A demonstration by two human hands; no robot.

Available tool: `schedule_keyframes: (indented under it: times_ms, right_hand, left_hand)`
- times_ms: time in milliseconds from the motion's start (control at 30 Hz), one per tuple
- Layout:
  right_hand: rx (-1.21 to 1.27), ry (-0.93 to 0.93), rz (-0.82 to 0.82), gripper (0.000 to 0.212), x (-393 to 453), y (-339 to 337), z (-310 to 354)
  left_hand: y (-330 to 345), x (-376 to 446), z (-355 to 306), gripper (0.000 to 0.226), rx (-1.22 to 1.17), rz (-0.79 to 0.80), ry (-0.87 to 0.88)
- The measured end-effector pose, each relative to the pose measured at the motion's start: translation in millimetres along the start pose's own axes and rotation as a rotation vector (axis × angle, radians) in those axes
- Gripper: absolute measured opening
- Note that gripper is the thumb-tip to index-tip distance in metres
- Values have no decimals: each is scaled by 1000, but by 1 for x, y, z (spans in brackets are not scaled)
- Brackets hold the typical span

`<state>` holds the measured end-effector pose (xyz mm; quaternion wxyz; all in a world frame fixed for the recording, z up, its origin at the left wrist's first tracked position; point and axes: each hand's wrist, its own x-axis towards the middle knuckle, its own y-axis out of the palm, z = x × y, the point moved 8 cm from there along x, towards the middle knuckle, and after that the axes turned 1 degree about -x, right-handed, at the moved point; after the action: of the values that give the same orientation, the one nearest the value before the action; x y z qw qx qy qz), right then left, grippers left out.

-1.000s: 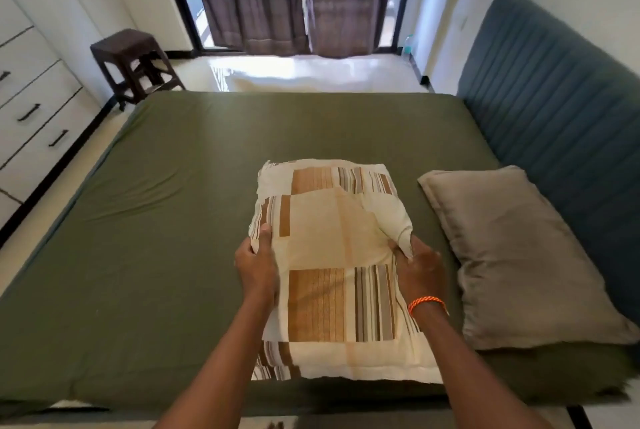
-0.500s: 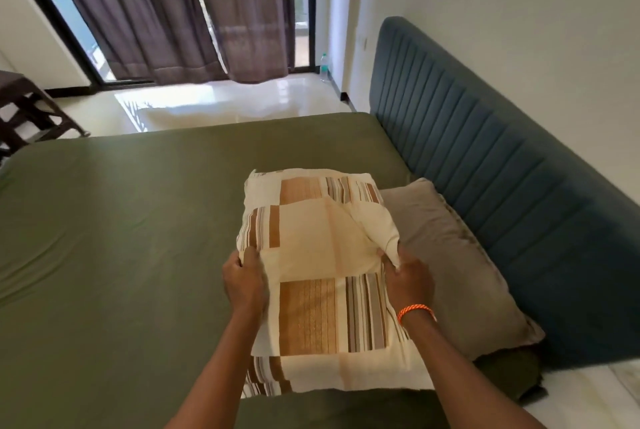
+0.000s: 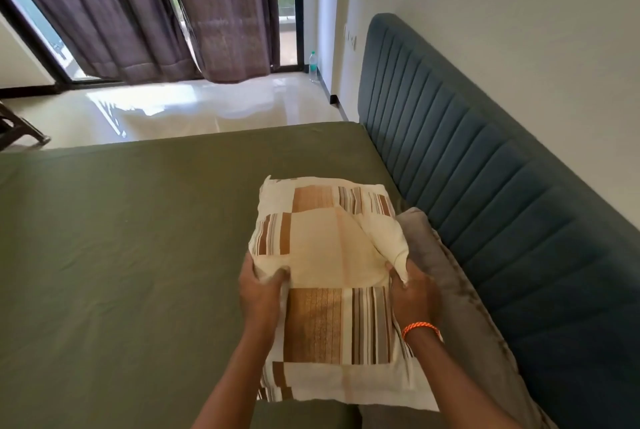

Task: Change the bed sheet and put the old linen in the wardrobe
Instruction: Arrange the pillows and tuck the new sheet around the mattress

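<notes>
Head view: patterned pillow held in both hands over the green-sheeted bed.

Largest first: we note the bed point(image 3: 121, 255) under a smooth green sheet, with the blue headboard point(image 3: 485, 203) along its right edge. A grey pillow point(image 3: 446, 290) lies against the headboard. The patterned pillow point(image 3: 332, 276) sits just left of it, overlapping its edge, near side toward us. Our left hand point(image 3: 261, 293) grips a bunch of loose case fabric at the pillow's left side, thumb on top; our right hand point(image 3: 414, 290) pinches a cream fold at its right side. We judge it light, soft and compressible, the case slack and prone to sliding over the filling, so we would hold filling and cloth together at the sides.
</notes>
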<state>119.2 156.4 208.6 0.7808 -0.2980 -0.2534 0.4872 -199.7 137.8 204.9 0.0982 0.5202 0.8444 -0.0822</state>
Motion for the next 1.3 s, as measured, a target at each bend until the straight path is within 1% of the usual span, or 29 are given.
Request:
schedule_keyframes:
  times_ms: [67,133,233,333,433,500,567,633,667,700,767,833,900,967,1067,1200,1300]
  right_hand:
    - [20,23,-2,16,37,13,-18]
    - [38,11,-12,17,76,25,-37]
    - [30,-40,-24,18,137,45,-51]
    - [-47,-80,-33,17,212,60,-56]
    - [-100,-111,1,24,287,76,-47]
    - [-35,-157,27,35,337,85,-28]
    - [4,-158,74,50,390,100,-21]
    - [-87,-93,158,68,426,120,-26]
    - [-159,-80,165,73,432,127,-30]
    - [-216,-102,144,70,431,133,-32]
    - [-228,-181,114,52,413,145,-35]
    - [-126,-229,214,36,381,167,-45]
    - [-8,-236,316,31,344,185,-57]
    - [78,-203,352,23,310,190,-67]
    - [118,-177,357,20,265,189,-69]
    - [186,-177,363,19,201,189,-50]
    - [236,-148,389,21,145,193,-24]
  left_hand:
    - [35,21,9,66,17,12,-18]
    - [72,43,17,77,30,1,-23]
    - [118,84,24,78,4,-33,-14]
    - [166,131,23,82,9,-9,41]
    - [206,181,14,89,28,-27,65]
    - [229,216,2,88,48,-9,111]
    - [246,250,-5,82,84,23,128]
    - [250,270,-3,72,57,-7,107]
    - [250,273,-4,66,29,-29,89]
    - [248,274,-4,61,20,-58,81]
    - [249,273,9,49,45,-104,70]
    - [248,261,31,39,63,-129,56]
    - [246,245,55,34,60,-137,11]
    - [241,228,74,34,46,-142,-35]
    - [235,198,86,34,5,-120,-64]
    - [210,162,86,33,-34,-112,-64]
    - [170,130,85,32,-52,-105,-73]
